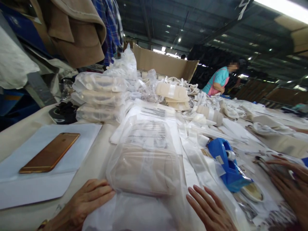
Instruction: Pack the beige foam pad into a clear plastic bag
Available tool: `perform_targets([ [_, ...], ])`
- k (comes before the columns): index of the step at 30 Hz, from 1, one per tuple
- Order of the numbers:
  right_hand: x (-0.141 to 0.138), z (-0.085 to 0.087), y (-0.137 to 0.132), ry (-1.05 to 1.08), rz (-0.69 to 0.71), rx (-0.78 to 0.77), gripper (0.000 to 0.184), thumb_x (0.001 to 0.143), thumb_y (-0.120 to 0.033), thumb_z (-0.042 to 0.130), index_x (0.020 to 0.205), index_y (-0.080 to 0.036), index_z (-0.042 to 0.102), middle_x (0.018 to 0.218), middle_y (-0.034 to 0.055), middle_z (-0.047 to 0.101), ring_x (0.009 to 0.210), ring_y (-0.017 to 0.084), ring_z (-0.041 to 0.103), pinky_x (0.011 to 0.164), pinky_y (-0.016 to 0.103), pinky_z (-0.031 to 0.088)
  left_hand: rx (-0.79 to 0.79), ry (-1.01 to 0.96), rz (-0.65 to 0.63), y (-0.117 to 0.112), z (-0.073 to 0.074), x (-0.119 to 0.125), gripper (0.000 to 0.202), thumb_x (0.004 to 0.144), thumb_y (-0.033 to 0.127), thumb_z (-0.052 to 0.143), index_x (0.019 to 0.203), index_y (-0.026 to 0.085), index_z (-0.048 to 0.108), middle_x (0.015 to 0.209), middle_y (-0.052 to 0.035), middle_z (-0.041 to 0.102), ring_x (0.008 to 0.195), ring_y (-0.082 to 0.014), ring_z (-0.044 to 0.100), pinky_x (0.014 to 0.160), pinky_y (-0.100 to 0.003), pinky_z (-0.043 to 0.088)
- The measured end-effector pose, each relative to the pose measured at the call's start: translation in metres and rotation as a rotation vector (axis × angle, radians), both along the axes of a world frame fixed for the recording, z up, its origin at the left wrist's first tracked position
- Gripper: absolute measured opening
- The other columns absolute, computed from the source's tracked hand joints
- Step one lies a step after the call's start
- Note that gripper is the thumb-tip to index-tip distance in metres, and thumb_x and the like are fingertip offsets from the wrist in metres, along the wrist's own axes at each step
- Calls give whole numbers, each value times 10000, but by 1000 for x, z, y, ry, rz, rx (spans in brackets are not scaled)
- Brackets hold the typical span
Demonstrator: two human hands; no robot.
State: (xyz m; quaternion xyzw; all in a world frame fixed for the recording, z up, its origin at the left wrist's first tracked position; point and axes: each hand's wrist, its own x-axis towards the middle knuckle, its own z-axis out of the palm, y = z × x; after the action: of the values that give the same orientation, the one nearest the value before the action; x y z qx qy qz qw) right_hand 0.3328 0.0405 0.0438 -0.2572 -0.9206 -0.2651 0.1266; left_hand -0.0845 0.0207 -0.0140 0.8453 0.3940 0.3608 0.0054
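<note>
A clear plastic bag (144,160) lies flat before me, with a folded beige fabric item and a printed sheet inside it. At its near left edge my left hand (90,200) has its fingers together on the plastic, closed on the bag's edge. My right hand (209,207) is open beside the bag's near right side, fingers stretched out and slightly apart, holding nothing. White printed papers (168,118) lie under the far part of the bag.
Left are a gold phone (50,154) on papers and a stack of filled bags (101,96). A blue tape dispenser (226,163) stands right, near another person's hands (286,179). Beige rolls (172,91) lie behind; a co-worker (218,80) leans over the table farther off.
</note>
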Motion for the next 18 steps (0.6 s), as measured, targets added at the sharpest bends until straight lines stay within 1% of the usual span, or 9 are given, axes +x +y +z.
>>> perform_targets([
  [2, 3, -2, 0, -121, 28, -17, 389, 935, -249, 274, 1237, -237, 520, 1255, -21, 567, 1187, 175, 477, 1138, 423, 87, -43, -39, 17, 2, 0, -3, 284, 910, 431, 411, 1105, 340, 597, 965, 11, 676, 986, -159, 559, 892, -244, 420],
  [4, -2, -6, 2, -160, 61, -16, 393, 930, -212, 294, 1274, -259, 476, 1305, -24, 522, 1217, 170, 449, 1141, 441, 68, -130, -48, -5, 4, 5, -6, 290, 898, 456, 418, 1079, 341, 615, 966, 6, 676, 975, -171, 570, 880, -246, 438],
  [7, -8, -14, 9, -130, 132, -27, 394, 917, -171, 341, 1285, -247, 460, 1351, -5, 474, 1259, 190, 402, 1135, 483, 76, -308, -56, -69, 8, 19, -8, 450, 895, 550, 300, 1037, 295, 644, 987, -27, 667, 962, -190, 577, 874, -265, 462],
  [8, -8, -17, 12, -125, 155, -38, 395, 912, -162, 357, 1284, -245, 460, 1360, -7, 463, 1269, 196, 388, 1134, 494, 71, -359, -66, -67, 8, 23, -8, 517, 886, 589, 258, 1014, 279, 652, 987, -33, 665, 951, -191, 578, 866, -265, 469],
  [10, -9, -20, 17, -102, 216, -44, 372, 914, -180, 378, 1266, -239, 480, 1356, -19, 467, 1268, 198, 387, 1135, 498, 81, -394, -114, -21, 10, 29, -5, 593, 861, 643, 229, 925, 256, 674, 933, -36, 671, 894, -184, 587, 816, -249, 486],
  [12, -12, -20, 20, -99, 266, -41, 336, 926, -241, 386, 1240, -239, 507, 1346, -34, 477, 1245, 179, 417, 1134, 448, 175, -389, -105, -8, 11, 31, -3, 560, 869, 624, 266, 884, 246, 679, 895, -31, 674, 855, -176, 593, 786, -237, 488],
  [14, -18, -18, 21, -118, 310, -34, 320, 924, -294, 411, 1222, -257, 523, 1330, -60, 492, 1200, 148, 463, 1089, 363, 311, -323, -19, -51, 11, 30, -2, 415, 897, 530, 351, 921, 264, 669, 905, -8, 677, 852, -156, 597, 793, -215, 475],
  [16, -24, -15, 22, -135, 340, -24, 302, 915, -298, 438, 1197, -270, 543, 1299, -80, 518, 1144, 122, 508, 997, 282, 416, -214, 86, -82, 9, 28, -3, 263, 905, 406, 443, 1051, 278, 620, 955, 4, 672, 894, -141, 593, 825, -199, 454],
  [18, -29, -15, 23, -121, 349, -53, 282, 915, -273, 436, 1160, -250, 573, 1253, -82, 558, 1080, 108, 551, 909, 228, 466, -91, 142, -47, 5, 25, -4, 278, 916, 304, 447, 1174, 268, 544, 988, -9, 665, 949, -141, 579, 860, -210, 435],
])
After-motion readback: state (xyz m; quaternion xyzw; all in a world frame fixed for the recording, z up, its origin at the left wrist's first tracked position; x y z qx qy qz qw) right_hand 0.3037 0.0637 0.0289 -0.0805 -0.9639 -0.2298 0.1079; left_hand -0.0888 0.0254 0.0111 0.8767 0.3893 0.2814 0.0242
